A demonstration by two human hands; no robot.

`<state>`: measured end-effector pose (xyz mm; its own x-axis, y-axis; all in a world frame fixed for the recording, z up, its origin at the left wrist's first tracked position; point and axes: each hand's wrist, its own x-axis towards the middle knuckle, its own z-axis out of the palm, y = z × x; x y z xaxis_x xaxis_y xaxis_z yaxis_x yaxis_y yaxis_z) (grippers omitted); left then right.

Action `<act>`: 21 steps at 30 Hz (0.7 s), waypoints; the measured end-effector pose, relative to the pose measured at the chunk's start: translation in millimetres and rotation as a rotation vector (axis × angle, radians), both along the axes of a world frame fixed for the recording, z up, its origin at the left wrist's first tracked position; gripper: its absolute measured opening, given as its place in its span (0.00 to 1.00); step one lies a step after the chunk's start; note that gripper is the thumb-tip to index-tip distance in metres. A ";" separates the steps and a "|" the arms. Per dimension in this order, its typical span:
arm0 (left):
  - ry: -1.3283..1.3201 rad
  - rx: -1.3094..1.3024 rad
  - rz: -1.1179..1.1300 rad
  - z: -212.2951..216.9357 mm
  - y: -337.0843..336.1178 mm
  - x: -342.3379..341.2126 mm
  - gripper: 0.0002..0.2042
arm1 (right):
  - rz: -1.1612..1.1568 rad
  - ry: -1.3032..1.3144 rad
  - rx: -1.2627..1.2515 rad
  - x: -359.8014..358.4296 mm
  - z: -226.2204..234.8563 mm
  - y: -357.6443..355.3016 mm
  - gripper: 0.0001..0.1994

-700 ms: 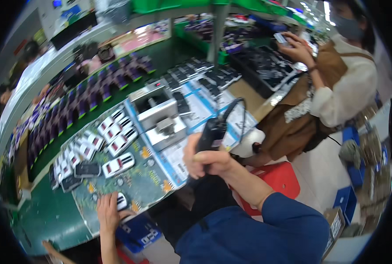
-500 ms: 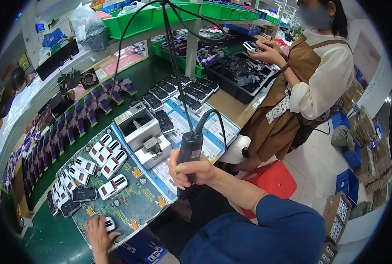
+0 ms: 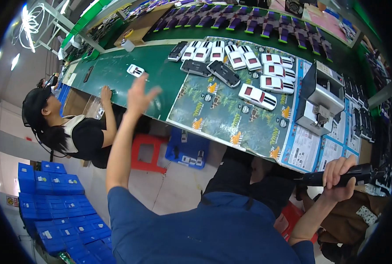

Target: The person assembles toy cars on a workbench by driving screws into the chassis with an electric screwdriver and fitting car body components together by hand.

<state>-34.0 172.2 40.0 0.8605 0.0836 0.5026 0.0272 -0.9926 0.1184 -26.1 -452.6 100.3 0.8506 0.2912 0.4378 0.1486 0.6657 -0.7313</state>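
Observation:
My left hand (image 3: pixel 139 97) reaches over the green tabletop with its fingers spread and nothing in them. Just beyond its fingertips lies a white toy car (image 3: pixel 135 70) with black stripes. In my right hand (image 3: pixel 338 175) is a black electric screwdriver (image 3: pixel 359 175), held sideways past the table's front edge. Between the hands, a patterned mat (image 3: pixel 231 119) bears several white toy cars (image 3: pixel 257 97) with black stripes and red rear windows. Among them are dark car undersides (image 3: pixel 223 74).
A metal fixture (image 3: pixel 319 101) stands right of the mat, with black chassis parts (image 3: pixel 361 123) beyond. Purple parts (image 3: pixel 249 22) line the far side. At left sits a person (image 3: pixel 73 127). A red stool (image 3: pixel 147 154) and blue bin (image 3: pixel 187 149) stand below the table.
My view has swung left. My left hand has left the toy car, which was under it at the mat, and the fingers are spread. The screwdriver has tipped from upright to sideways.

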 end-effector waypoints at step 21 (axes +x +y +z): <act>0.654 -0.225 -0.766 70.4 -662.4 237.5 0.20 | 0.023 -0.159 -0.042 -18.3 12.9 -110.7 0.18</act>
